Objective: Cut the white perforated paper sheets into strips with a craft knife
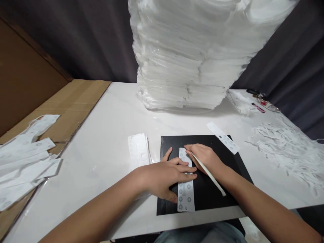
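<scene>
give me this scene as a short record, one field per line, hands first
left hand: fingers spread across printed white strip
right hand: holding slim white stick near the strip's far end
under strip: black mat
left of mat: small stack of white pieces
mat's far right corner: second printed strip
right side: heap of white cords
back: tall white stack

There is room over the white table (pixel 97 128) left of the middle, but a big white pile (pixel 199 64) blocks the top middle, and the left hand (pixel 164 177) and right hand (pixel 205 157) crowd the lower middle.
</scene>
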`<move>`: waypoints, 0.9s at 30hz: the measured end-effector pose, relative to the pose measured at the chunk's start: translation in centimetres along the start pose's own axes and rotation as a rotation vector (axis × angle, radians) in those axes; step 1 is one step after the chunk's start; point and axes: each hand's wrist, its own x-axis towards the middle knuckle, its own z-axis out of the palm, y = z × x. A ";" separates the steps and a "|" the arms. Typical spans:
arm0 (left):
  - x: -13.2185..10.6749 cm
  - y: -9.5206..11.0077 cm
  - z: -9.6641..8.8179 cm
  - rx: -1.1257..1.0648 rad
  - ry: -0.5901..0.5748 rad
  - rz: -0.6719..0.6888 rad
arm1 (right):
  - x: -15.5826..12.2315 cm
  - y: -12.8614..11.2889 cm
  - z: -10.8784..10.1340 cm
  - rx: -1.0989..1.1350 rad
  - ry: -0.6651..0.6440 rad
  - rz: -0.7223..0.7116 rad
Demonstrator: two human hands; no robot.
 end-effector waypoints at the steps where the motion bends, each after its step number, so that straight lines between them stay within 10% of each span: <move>1: 0.0 0.0 0.0 -0.008 0.002 -0.001 | 0.1 0.2 -0.2 0.032 0.039 0.046; 9: -0.4 -0.8 -0.3 0.081 0.100 -0.064 | 1.2 1.2 -2.3 0.360 0.298 0.492; 16: -1.8 -2.9 -2.3 0.250 0.305 -0.326 | 0.8 -1.0 -1.3 0.483 0.071 0.413; 27: -1.0 -3.4 -1.3 0.263 0.287 -0.423 | 0.1 -2.5 -0.7 0.405 -0.073 0.272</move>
